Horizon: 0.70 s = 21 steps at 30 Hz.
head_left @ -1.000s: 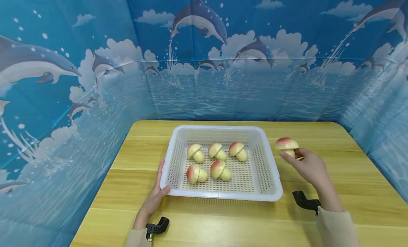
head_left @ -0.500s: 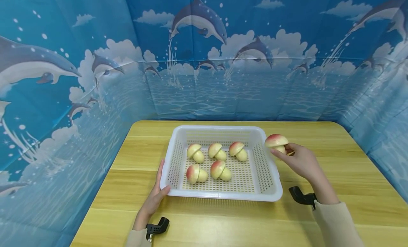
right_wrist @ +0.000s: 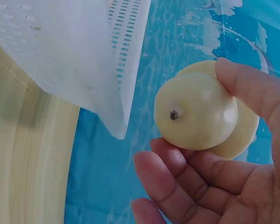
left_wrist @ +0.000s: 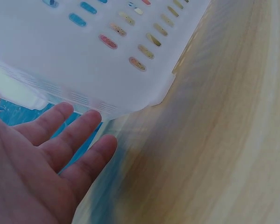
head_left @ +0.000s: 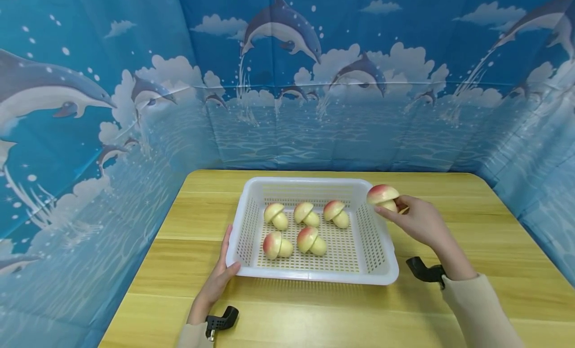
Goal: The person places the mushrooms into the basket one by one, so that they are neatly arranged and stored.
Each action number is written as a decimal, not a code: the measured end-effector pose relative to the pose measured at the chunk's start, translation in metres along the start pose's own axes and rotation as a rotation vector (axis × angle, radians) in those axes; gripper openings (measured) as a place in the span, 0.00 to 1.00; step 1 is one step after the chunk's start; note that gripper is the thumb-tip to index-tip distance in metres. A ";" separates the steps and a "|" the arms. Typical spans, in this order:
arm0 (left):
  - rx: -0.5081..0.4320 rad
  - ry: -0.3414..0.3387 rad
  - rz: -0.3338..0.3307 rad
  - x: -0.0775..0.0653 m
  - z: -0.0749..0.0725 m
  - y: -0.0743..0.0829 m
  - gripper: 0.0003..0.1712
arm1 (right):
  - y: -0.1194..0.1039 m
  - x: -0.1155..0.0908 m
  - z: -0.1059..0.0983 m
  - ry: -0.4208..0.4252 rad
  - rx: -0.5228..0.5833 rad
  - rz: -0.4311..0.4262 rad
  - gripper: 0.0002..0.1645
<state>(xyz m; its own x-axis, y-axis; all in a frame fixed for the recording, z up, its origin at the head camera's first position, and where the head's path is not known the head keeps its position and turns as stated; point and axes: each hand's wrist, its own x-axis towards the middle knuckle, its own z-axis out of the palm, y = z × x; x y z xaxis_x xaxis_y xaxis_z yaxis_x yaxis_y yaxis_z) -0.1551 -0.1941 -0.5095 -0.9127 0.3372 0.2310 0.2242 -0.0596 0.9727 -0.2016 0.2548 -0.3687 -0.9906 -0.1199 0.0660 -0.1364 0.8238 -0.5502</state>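
My right hand [head_left: 421, 219] pinches a toy mushroom [head_left: 383, 194] between thumb and fingers, over the right rim of a white plastic basket [head_left: 314, 275]. The mushroom has a red-and-cream cap and a pale stem. In the right wrist view the round stem end of the mushroom [right_wrist: 196, 112] faces the camera, with a small dark spot on it. My left hand [head_left: 216, 280] holds the basket's near left corner, thumb on the rim and fingers along the outer side. The left wrist view shows the fingers [left_wrist: 77, 133] fairly straight beside the basket wall [left_wrist: 84, 60].
Inside the basket lie several similar toy mushrooms [head_left: 307, 239] in two rows, toward its left and middle. Bare mesh floor [head_left: 343, 253] shows at its near right. The basket stands on a wooden table [head_left: 485, 248], and a blue dolphin-print curtain [head_left: 314, 128] hangs behind.
My right hand has carried the toy mushroom leftward and slightly up, from beside the basket to its right rim. My left hand, the basket and the mushrooms inside have not moved.
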 end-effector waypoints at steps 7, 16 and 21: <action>0.004 0.000 -0.007 0.000 0.000 0.001 0.45 | -0.011 0.004 0.003 -0.042 -0.004 -0.010 0.33; 0.013 -0.002 0.003 0.000 0.000 0.000 0.45 | -0.019 0.013 0.012 -0.100 -0.008 -0.056 0.31; 0.013 0.000 0.007 0.001 0.000 0.000 0.45 | -0.022 0.017 0.016 -0.125 -0.033 -0.086 0.30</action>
<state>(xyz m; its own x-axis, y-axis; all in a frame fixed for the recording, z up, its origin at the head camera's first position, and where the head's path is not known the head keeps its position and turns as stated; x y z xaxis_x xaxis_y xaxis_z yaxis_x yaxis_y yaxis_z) -0.1554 -0.1937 -0.5090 -0.9112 0.3366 0.2374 0.2347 -0.0494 0.9708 -0.2156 0.2254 -0.3686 -0.9663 -0.2573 0.0069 -0.2234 0.8251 -0.5190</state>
